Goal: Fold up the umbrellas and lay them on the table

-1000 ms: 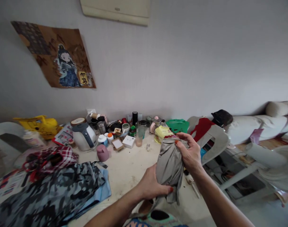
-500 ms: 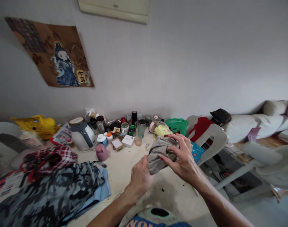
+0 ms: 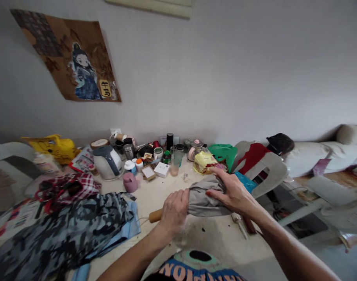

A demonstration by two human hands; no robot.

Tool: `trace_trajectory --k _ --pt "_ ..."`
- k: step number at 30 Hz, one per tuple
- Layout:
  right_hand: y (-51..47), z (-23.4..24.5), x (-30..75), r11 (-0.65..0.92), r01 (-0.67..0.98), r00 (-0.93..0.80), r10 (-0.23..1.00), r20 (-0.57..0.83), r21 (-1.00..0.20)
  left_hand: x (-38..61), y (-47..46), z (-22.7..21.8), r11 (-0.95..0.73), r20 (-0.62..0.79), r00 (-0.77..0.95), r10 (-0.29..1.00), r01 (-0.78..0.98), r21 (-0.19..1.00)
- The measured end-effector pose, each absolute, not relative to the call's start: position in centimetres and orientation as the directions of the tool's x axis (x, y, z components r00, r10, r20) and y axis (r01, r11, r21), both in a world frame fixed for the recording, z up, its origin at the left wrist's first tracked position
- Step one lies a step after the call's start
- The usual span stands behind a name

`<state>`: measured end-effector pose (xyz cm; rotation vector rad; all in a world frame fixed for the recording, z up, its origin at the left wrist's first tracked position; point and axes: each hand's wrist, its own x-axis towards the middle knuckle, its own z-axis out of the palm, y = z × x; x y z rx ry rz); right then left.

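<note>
A crumpled piece of grey cloth (image 3: pixel 206 201) lies between my hands, low over the table. My left hand (image 3: pixel 175 210) is closed on its left end, fingers curled over the fabric. At the right end, my right hand (image 3: pixel 235 195) grips the cloth, thumb on the near side and fingers along the far edge. Beside my left wrist a tan cylinder like a wooden handle (image 3: pixel 155 216) shows, its other end hidden by the hand. Under my right forearm are a reddish-brown stick (image 3: pixel 249 225) and a small white object (image 3: pixel 239 223), both partly covered.
Camouflage fabric (image 3: pixel 64 230) covers the table's left, beside a checked cloth (image 3: pixel 81 185). Behind stand an electric kettle (image 3: pixel 108 164), a pink cup (image 3: pixel 130 182), a white box (image 3: pixel 162 169) and a yellow packet (image 3: pixel 206 162). A white chair (image 3: pixel 272 173) stands at the right.
The grey cloth has come down toward the table and is stretched wider sideways. My right hand has shifted right and flattened. The tan cylinder and the reddish-brown stick have come into view.
</note>
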<state>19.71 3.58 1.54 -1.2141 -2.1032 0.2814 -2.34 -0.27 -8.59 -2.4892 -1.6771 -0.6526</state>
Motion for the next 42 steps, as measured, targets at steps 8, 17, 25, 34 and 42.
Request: trace_trajectory --k 8,17,25,34,42 --pt "7.8 0.8 21.0 0.143 0.484 -0.38 0.923 -0.06 -0.863 -2.3 -0.8 -8.6 -0.528 0.299 0.468 0.832 0.834 0.162" --pt "7.3 -4.7 23.1 -0.027 -0.155 -0.216 0.976 0.008 -0.988 -3.3 0.4 -7.6 -0.096 0.099 0.023 0.995 0.538 0.838" --pt "4.7 -6.6 14.4 0.219 -0.298 0.162 0.971 0.176 -0.929 1.5 -1.0 -9.3 -0.109 0.11 0.043 0.993 0.7 0.706" --pt "5.1 -4.9 15.1 0.197 -0.372 0.328 0.942 0.07 -0.907 1.1 -0.7 -8.9 -0.09 0.048 0.127 0.991 0.351 0.932" --pt "4.8 -5.1 15.8 0.22 -0.42 0.174 0.972 0.16 -0.88 1.1 -0.1 -9.1 0.116 -0.089 0.272 0.958 -0.086 0.99"
